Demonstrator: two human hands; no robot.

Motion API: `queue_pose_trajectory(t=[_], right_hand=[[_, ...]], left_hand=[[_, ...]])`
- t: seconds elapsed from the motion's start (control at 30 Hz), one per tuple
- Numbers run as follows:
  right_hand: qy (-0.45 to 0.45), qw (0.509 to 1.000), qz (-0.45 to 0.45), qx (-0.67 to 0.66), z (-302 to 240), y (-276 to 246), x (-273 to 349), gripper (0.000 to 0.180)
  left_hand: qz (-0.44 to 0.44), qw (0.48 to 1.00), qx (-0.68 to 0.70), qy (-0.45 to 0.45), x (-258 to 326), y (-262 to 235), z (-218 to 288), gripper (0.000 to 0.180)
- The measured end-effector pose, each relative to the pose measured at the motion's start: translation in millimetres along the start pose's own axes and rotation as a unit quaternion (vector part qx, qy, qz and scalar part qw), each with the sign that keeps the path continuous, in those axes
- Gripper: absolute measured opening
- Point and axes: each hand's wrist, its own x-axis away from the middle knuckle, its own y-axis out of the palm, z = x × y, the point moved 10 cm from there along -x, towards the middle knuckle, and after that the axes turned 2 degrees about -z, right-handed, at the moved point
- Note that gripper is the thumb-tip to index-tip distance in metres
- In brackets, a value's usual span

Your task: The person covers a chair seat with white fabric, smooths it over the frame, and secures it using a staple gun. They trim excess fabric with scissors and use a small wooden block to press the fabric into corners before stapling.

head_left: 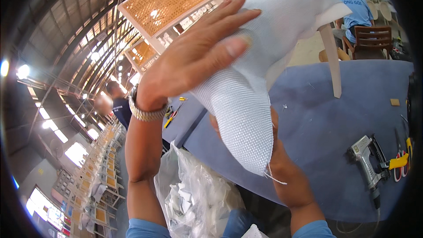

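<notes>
White woven fabric (246, 128) drapes over a chair seat, its near corner hanging toward me with a loose thread at the tip. My left hand (194, 61), a metal-band watch on its wrist, lies flat on the fabric with fingers stretched out; the fingertips are slightly blurred. Underneath, my right hand (277, 152) wraps round the covered corner, fingertips showing on one side and the thumb side on the other; its palm is hidden. A pale wooden leg (329, 61) comes down from the seat onto the table. Behind my left hand rises a cane-panelled chair back (169, 2).
A blue-grey covered table (308, 141) bears a staple gun (368, 158), scissors (400, 165) and yellow-handled cutters (171, 118). Below its edge is a clear plastic bag (194, 194) of white scraps. Two people in blue are farther off, near rows of chairs (101, 180).
</notes>
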Motion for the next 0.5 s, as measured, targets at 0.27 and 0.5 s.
queue_pose_trajectory(t=[0.27,0.5], right_hand=[[0.060,0.997,-0.018,0.051,-3,-7,14,0.030],[0.066,0.996,-0.023,0.057,3,5,23,0.027]], left_hand=[[-0.004,0.994,0.093,-0.063,2,-16,-65,0.085],[-0.027,0.972,0.081,-0.218,28,0,-184,0.076]])
